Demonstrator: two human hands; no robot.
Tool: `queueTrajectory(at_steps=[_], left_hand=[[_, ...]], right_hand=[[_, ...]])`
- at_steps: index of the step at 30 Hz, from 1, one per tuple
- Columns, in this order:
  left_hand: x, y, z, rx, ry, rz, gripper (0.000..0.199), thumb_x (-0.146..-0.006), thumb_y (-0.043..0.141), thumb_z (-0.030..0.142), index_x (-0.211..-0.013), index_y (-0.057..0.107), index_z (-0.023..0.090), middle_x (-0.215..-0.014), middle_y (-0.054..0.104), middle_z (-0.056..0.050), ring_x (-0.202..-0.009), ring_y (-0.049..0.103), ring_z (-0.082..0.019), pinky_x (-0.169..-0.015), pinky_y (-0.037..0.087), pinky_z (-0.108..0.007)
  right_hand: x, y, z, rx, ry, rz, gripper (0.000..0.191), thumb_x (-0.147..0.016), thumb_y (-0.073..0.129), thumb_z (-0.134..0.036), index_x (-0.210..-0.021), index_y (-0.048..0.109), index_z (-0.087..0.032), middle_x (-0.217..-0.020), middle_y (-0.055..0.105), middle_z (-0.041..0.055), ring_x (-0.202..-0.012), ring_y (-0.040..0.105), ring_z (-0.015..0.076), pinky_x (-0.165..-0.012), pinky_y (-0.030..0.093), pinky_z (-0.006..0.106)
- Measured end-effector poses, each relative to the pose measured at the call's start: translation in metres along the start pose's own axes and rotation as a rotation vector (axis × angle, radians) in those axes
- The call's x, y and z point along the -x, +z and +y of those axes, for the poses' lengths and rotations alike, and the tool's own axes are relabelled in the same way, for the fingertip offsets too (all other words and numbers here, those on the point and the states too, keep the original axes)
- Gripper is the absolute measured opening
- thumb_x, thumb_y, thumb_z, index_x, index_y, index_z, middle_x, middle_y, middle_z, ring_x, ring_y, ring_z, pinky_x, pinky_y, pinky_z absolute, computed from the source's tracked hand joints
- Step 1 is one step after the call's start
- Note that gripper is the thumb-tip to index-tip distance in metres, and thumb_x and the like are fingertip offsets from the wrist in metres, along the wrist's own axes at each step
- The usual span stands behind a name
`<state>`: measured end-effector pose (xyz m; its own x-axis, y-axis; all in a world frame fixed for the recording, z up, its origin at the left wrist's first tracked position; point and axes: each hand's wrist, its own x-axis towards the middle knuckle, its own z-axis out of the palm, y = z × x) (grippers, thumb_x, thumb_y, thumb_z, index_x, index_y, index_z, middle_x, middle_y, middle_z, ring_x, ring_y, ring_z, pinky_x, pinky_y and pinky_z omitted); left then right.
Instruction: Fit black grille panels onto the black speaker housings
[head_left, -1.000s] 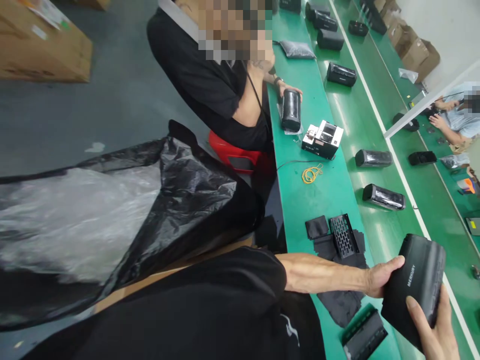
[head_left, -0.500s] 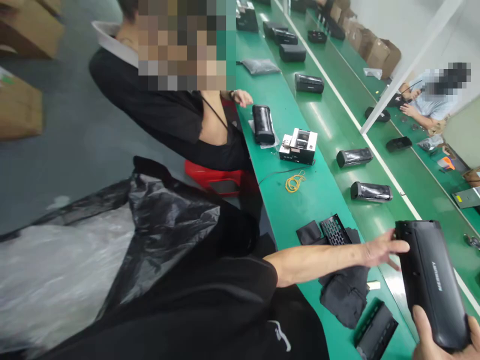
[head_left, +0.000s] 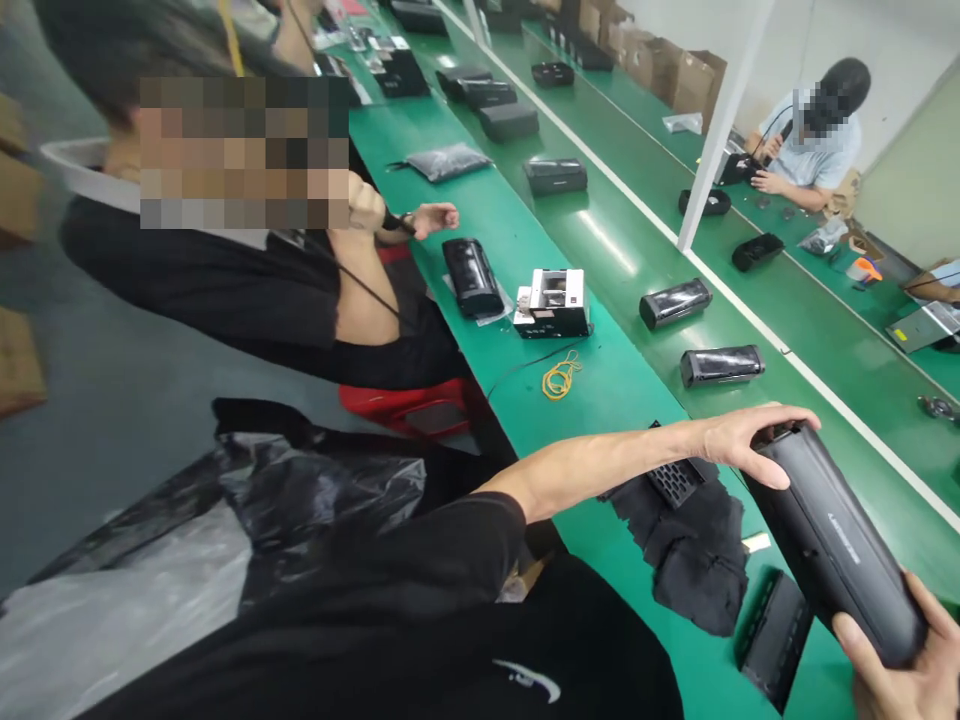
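A long black speaker case (head_left: 832, 530) with pale lettering is held tilted between both hands at the right. My left hand (head_left: 750, 445) grips its upper end, thumb on the near face and fingers over the top. Around the lower end my right hand (head_left: 904, 655) is closed, thumb on one side and fingers on the other. Below, a dark slotted housing (head_left: 776, 635) lies on the green bench (head_left: 517, 420). Beside it are black cloth pieces (head_left: 697, 570) and a black perforated panel (head_left: 675, 480), partly behind my left forearm.
A person (head_left: 247, 290) in black sits further along the bench, holding a dark tool. Near them are another black case (head_left: 472, 275), a white-and-black machine (head_left: 555, 300) and yellow bands (head_left: 561, 375). Several cases, including one (head_left: 721, 365), lie on the green belt. A white post (head_left: 724, 130) rises beyond.
My left hand has closed over the case's upper end, where its fingers were reaching at the side. The case has tilted further. The view has shifted, and the seated person's raised hand now shows.
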<state>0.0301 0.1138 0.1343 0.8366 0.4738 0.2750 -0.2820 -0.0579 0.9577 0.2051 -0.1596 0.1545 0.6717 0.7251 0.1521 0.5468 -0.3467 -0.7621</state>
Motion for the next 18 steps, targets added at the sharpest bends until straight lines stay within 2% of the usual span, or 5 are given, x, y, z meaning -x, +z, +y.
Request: queueTrajectory(at_steps=[3, 6, 11, 14, 18], left_hand=[[0.007, 0.004, -0.016, 0.066, -0.061, 0.028, 0.082, -0.060, 0.093, 0.050, -0.134, 0.068, 0.024, -0.122, 0.067, -0.008, -0.109, 0.063, -0.029, -0.099, 0.053, -0.042], [0.017, 0.004, -0.021, 0.174, -0.117, 0.002, 0.086, -0.066, 0.090, 0.049, -0.142, 0.060, 0.023, -0.123, 0.066, -0.009, -0.103, 0.064, -0.026, -0.095, 0.054, -0.041], [0.028, -0.002, -0.006, 0.083, -0.066, -0.038, 0.092, -0.068, 0.090, 0.050, -0.149, 0.055, 0.024, -0.136, 0.061, -0.012, -0.117, 0.062, -0.031, -0.105, 0.050, -0.046], [0.028, 0.002, -0.011, -0.013, -0.053, 0.025, 0.094, -0.062, 0.092, 0.053, -0.146, 0.059, 0.025, -0.145, 0.057, -0.012, -0.127, 0.058, -0.036, -0.111, 0.046, -0.049], [0.029, 0.012, -0.038, 0.096, -0.194, 0.105, 0.093, -0.065, 0.090, 0.055, -0.146, 0.057, 0.022, -0.129, 0.064, -0.010, -0.113, 0.062, -0.030, -0.102, 0.051, -0.044]], right_hand=[[-0.002, 0.005, 0.000, -0.065, 0.078, -0.087, 0.105, -0.074, 0.082, -0.072, -0.156, 0.045, -0.018, -0.153, 0.047, 0.0187, -0.141, 0.044, 0.0492, -0.120, 0.030, 0.067], [-0.001, 0.001, -0.004, -0.088, 0.075, -0.141, 0.107, -0.074, 0.084, -0.068, -0.159, 0.040, -0.020, -0.159, 0.044, 0.0175, -0.145, 0.041, 0.0463, -0.122, 0.026, 0.063], [0.007, -0.004, -0.008, -0.180, 0.047, -0.052, 0.097, -0.072, 0.090, -0.056, -0.153, 0.049, -0.023, -0.161, 0.045, 0.0155, -0.148, 0.040, 0.0422, -0.122, 0.029, 0.059], [0.002, 0.007, 0.009, -0.257, 0.042, -0.006, 0.093, -0.068, 0.092, -0.055, -0.146, 0.053, -0.022, -0.153, 0.053, 0.0163, -0.144, 0.045, 0.0420, -0.120, 0.031, 0.059], [-0.010, 0.027, 0.041, -0.340, 0.149, -0.056, 0.091, -0.066, 0.089, -0.064, -0.140, 0.057, -0.021, -0.145, 0.056, 0.0161, -0.135, 0.051, 0.0426, -0.114, 0.039, 0.057]])
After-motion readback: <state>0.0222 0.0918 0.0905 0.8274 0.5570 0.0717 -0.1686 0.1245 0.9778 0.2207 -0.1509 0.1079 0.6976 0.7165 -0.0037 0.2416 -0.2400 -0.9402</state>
